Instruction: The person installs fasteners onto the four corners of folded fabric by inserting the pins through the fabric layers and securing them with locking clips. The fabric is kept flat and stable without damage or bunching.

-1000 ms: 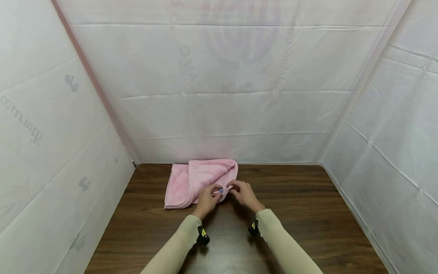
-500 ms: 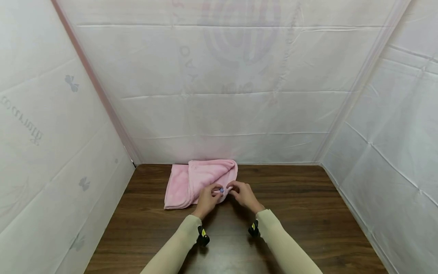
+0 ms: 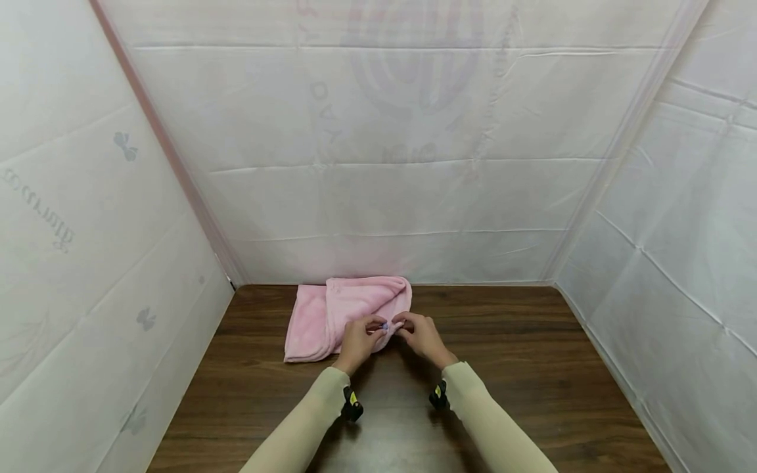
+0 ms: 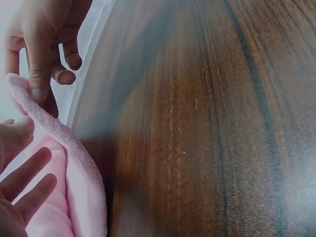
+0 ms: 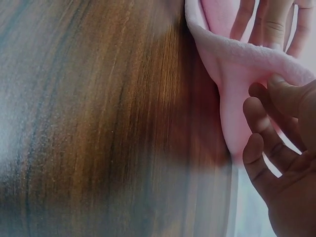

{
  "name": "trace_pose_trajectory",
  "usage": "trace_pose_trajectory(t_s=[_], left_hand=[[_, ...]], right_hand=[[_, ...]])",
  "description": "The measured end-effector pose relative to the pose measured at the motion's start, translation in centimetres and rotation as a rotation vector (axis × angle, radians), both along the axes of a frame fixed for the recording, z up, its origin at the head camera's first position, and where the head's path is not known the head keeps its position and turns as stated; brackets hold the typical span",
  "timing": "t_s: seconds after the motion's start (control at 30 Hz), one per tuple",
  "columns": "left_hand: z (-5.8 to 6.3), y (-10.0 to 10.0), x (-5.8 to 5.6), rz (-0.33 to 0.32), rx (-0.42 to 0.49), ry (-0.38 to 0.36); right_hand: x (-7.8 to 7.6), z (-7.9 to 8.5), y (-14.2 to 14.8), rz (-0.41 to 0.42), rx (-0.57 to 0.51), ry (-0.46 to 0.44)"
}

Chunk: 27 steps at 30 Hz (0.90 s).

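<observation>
A folded pink plush towel (image 3: 361, 299) lies at the back of the table, left of centre. Over its right front corner my left hand (image 3: 357, 343) pinches a small blue item (image 3: 385, 326) between thumb and fingertips; its kind is too small to tell. My right hand (image 3: 424, 338) pinches the lifted edge of the towel just to the right. Seen from the right wrist, the raised hem (image 5: 247, 52) runs to the right thumb, while the other right fingers (image 5: 261, 163) curve loosely beneath. The left wrist view shows the left hand (image 4: 22, 185) beside the same hem, its blue item hidden.
The dark wood-grain table (image 3: 508, 368) extends to the right of and in front of the towel. A pale fabric wall (image 3: 473, 210) stands along its back edge, with similar walls (image 3: 89, 282) at the sides.
My left hand has shifted slightly right, bringing the blue item closer to the right fingertips; less of it shows now. My right hand keeps its place on the towel's edge.
</observation>
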<state>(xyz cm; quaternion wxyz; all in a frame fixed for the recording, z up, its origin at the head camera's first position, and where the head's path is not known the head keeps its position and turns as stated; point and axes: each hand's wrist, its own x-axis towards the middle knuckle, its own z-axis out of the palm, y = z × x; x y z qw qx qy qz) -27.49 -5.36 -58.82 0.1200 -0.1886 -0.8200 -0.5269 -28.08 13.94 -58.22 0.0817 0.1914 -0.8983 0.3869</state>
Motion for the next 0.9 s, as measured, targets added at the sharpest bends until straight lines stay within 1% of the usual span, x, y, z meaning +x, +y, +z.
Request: trace_pose_trajectory(t_s=[0.07, 0.3, 0.47, 0.7, 0.9], left_hand=[[0.17, 0.08, -0.05, 0.002, -0.010, -0.006], [0.48, 0.38, -0.05, 0.003, -0.059, 0.031], [0.52, 0.57, 0.11, -0.003, -0.056, 0.027], [0.26, 0.53, 0.08, 0.005, -0.055, 0.002], [0.09, 0.28, 0.52, -0.052, -0.055, 0.040]], right_hand=[[-0.01, -0.03, 0.03, 0.000, 0.009, 0.002], [-0.07, -0.13, -0.02, 0.002, 0.016, -0.006], [-0.05, -0.23, -0.15, -0.001, 0.034, -0.004], [-0.05, -0.22, -0.14, 0.005, 0.029, -0.006], [-0.24, -0.37, 0.11, -0.008, 0.025, 0.023]])
